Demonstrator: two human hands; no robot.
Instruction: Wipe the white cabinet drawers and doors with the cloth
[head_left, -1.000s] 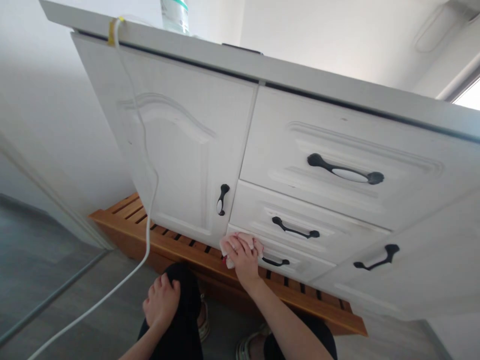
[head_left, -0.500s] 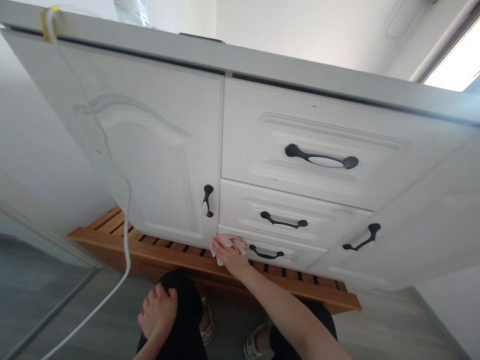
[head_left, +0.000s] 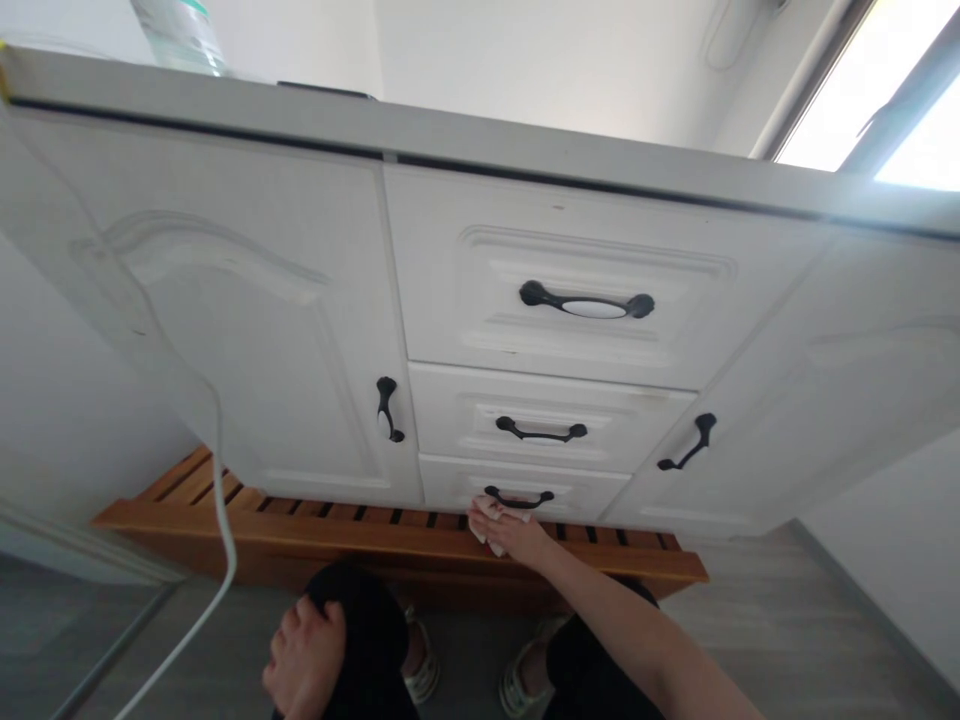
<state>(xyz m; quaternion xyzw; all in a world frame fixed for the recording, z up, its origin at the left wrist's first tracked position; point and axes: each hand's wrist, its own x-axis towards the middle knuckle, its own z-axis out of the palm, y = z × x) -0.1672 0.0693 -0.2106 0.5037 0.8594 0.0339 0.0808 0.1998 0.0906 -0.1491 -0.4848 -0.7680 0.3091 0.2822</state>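
Observation:
Against the bottom drawer [head_left: 450,478] of the white cabinet, just below its black handle [head_left: 519,499], my right hand [head_left: 510,532] presses a pinkish-white cloth [head_left: 493,508]. The fingers lie over the cloth and partly cover it. My left hand [head_left: 306,655] rests on my left knee, its fingers curled over the dark trouser leg [head_left: 360,620], holding no object.
A slatted wooden bench [head_left: 300,530] runs along the cabinet's foot. A white cable [head_left: 222,500] hangs at the left. On the countertop [head_left: 465,130] stand a clear container [head_left: 180,35] and a flat dark object [head_left: 326,90]. More handles stick out from the doors and drawers.
My right hand and the cloth have moved right along the bottom drawer, to below its handle. The view has shifted to the right. My left hand stays on the knee.

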